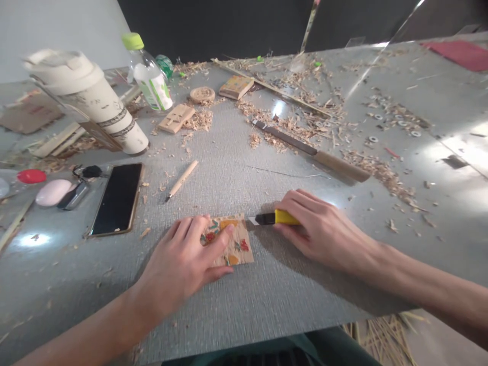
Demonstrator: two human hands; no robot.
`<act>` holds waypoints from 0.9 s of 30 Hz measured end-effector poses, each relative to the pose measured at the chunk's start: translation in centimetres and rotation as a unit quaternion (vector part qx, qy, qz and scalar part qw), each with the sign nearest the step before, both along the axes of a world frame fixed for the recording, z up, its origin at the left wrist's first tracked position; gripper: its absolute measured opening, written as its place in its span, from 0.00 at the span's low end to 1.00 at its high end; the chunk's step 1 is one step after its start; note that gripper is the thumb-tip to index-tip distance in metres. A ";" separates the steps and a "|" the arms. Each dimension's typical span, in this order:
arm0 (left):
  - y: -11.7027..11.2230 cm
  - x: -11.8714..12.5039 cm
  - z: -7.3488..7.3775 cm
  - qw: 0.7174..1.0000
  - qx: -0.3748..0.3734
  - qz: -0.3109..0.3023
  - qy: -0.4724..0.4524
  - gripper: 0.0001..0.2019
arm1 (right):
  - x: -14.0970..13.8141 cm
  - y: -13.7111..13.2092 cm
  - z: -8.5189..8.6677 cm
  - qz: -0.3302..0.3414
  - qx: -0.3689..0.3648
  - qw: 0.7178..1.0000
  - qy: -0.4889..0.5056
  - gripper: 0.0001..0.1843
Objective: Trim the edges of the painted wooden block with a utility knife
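Reaching in from the lower left, the forearm lies low over the grey table [267,300], well to the right of a dark phone [116,198] that lies flat near the table's left side. The left hand [183,259] is palm down with its fingers loosely spread. The index finger and thumb press on the left part of a small patterned wooden piece [238,246], pinning it flat in the near middle of the table. Just beside the piece's upper right corner sits the blade tip of a yellow cutter [280,217], which points left and lies almost level with the table. The right hand [320,229] is curled around the cutter's body, fingers folded over the top and knuckles up, with its wrist low and its forearm running off to the lower right. Farther back, right of centre, a long wooden-handled knife [312,151] lies among wood shavings [377,170].
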State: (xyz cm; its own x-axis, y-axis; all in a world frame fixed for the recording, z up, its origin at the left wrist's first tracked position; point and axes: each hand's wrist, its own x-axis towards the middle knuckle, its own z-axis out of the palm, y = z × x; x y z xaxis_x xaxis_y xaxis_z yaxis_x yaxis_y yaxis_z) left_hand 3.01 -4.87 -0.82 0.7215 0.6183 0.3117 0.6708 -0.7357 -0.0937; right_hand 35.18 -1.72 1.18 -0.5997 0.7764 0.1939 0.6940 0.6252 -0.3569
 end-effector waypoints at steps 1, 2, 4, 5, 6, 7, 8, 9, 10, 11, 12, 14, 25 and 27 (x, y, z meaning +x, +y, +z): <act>0.0 0.0 0.0 1.000 -0.002 -0.003 -0.002 0.28 | -0.3 -0.5 -0.3 0.000 0.008 1.000 -0.003 0.10; 0.0 0.1 0.0 1.000 -0.004 -0.005 -0.003 0.28 | -0.5 -0.8 -0.5 -0.002 0.013 1.000 -0.007 0.11; 0.0 0.1 0.1 1.000 -0.010 -0.006 -0.002 0.27 | -0.9 -1.0 -0.7 -0.007 0.016 1.000 -0.017 0.12; -0.1 0.1 0.1 1.000 -0.013 -0.005 -0.002 0.27 | -1.0 -1.0 -0.8 -0.009 0.018 1.000 -0.020 0.12; -0.1 0.1 0.2 1.000 -0.015 -0.004 -0.002 0.27 | -1.1 -0.9 -0.7 -0.009 0.020 0.999 -0.023 0.12; -0.1 0.1 0.2 1.000 -0.016 -0.002 -0.002 0.27 | -1.2 -0.9 -0.7 -0.009 0.025 0.999 -0.026 0.13; -0.1 0.2 0.2 1.000 -0.015 -0.001 -0.003 0.27 | -1.4 -0.9 -0.7 -0.008 0.033 0.999 -0.029 0.13; -0.1 0.2 0.2 1.000 -0.014 0.000 -0.004 0.27 | -1.5 -0.9 -0.7 -0.007 0.044 0.998 -0.033 0.13; -0.1 0.2 0.2 1.000 -0.013 0.000 -0.005 0.27 | -1.7 -1.0 -0.8 -0.006 0.058 0.998 -0.039 0.13; -0.1 0.2 0.2 1.000 -0.014 0.000 -0.005 0.28 | -1.8 -1.0 -0.9 -0.004 0.073 0.996 -0.051 0.13; -0.1 0.2 0.1 1.000 -0.015 0.001 -0.004 0.28 | -2.0 -1.1 -1.0 -0.003 0.091 0.993 -0.070 0.13; 0.0 0.2 0.1 1.000 -0.017 -0.003 -0.005 0.28 | -2.2 -1.0 -1.2 -0.004 0.127 0.985 -0.120 0.12; -0.1 0.3 -0.1 1.000 -0.016 0.000 0.000 0.28 | -2.8 -0.5 -0.4 -0.024 0.112 0.976 -0.187 0.25; -0.1 0.3 -0.1 1.000 -0.016 0.000 -0.002 0.28 | -2.9 -0.5 -0.6 -0.039 0.117 0.977 -0.177 0.28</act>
